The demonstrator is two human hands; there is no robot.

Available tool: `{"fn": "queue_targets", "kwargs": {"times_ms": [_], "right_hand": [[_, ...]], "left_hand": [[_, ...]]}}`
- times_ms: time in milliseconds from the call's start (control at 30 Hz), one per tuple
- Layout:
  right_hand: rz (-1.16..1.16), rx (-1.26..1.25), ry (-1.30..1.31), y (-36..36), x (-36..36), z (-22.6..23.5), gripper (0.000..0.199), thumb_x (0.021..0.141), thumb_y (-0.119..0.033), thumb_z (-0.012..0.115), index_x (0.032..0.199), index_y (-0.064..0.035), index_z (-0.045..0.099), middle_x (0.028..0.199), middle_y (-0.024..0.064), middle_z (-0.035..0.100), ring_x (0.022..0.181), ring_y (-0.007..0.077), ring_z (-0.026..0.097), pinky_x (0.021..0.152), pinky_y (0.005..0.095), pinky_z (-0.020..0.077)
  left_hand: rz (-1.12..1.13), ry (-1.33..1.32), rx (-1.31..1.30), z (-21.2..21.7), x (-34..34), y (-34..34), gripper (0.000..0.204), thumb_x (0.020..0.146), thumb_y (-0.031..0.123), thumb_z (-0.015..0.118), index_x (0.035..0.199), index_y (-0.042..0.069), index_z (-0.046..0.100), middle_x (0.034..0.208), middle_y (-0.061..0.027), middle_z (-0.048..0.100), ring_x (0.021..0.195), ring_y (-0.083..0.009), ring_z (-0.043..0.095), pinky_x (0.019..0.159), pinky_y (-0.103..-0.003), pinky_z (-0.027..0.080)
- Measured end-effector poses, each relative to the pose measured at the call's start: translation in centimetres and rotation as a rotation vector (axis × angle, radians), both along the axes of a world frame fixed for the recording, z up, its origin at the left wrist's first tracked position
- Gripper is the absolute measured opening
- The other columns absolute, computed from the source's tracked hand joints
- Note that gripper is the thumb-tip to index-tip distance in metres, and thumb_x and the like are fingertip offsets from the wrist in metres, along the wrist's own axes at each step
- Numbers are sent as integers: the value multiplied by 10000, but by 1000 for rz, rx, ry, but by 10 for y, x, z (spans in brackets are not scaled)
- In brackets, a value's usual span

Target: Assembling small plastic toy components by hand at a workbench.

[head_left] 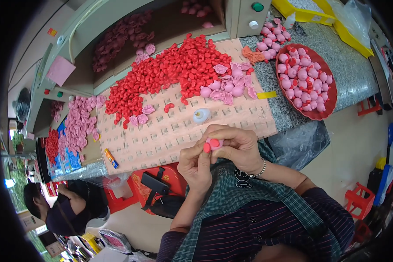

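My left hand (195,165) and my right hand (233,146) meet in front of my chest, both closed around one small pink piece (214,143) with a red centre; a red-tipped finger presses against it. Just beyond the hands lies a pink perforated board (161,135) carrying a big heap of small red pieces (170,72) and a cluster of pink petal-shaped pieces (227,85). A small white bottle-like object (201,115) stands on the board close to my fingers.
A red bowl (332,102) of finished pink-and-red pieces sits on the grey stone counter at right, more loose ones (270,37) behind it. Pink pieces (76,122) pile at left. Yellow trays (305,13) lie far right. Another person (61,205) sits lower left.
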State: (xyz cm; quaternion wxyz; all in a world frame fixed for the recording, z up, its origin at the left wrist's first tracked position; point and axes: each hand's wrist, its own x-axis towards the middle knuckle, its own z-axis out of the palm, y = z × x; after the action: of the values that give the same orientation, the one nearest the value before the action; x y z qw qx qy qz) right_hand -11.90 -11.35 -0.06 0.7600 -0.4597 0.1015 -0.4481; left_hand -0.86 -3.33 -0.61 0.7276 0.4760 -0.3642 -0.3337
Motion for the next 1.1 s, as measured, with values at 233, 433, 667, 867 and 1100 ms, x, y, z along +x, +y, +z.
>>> {"fn": "queue_targets", "kwargs": {"times_ms": [233, 433, 667, 867, 1100], "right_hand": [[-40, 31, -24, 5, 8, 19, 329, 868, 96, 647, 1181, 46, 561, 1185, 243, 601, 964, 194, 671, 757, 282, 585], [-30, -3, -105, 3, 7, 4, 266, 886, 111, 616, 1136, 41, 562, 1210, 285, 593, 953, 217, 682, 778, 312, 588], [74, -13, -176, -1, 2, 8, 239, 899, 111, 592, 1124, 30, 591, 1211, 305, 594, 905, 249, 697, 783, 352, 587], [147, 166, -210, 1, 0, 7, 198, 911, 78, 593, 1084, -4, 643, 1198, 292, 603, 874, 257, 695, 771, 336, 578], [105, 190, -233, 6, 0, 0, 181, 925, 61, 585, 1073, -20, 650, 1193, 291, 606, 833, 245, 692, 741, 334, 573]], "left_hand": [[48, 72, -132, -1, -2, -3, 90, 971, 24, 590, 1027, 15, 520, 869, -105, 649, 656, -82, 558, 576, -204, 443], [58, 149, -108, -8, 2, -2, 124, 952, 42, 629, 1017, 15, 527, 900, -114, 669, 726, -93, 613, 680, -219, 503], [-2, 106, -66, -1, 9, 4, 84, 973, 114, 620, 1011, 88, 549, 982, -59, 643, 931, -132, 613, 835, -282, 518], [-28, 83, -41, 3, 11, 6, 121, 950, 115, 656, 1015, 89, 557, 958, -60, 649, 851, -106, 602, 781, -251, 506], [8, 71, -25, -6, 12, 3, 127, 942, 106, 666, 1012, 75, 565, 839, -47, 649, 653, -60, 510, 651, -203, 440]]}}
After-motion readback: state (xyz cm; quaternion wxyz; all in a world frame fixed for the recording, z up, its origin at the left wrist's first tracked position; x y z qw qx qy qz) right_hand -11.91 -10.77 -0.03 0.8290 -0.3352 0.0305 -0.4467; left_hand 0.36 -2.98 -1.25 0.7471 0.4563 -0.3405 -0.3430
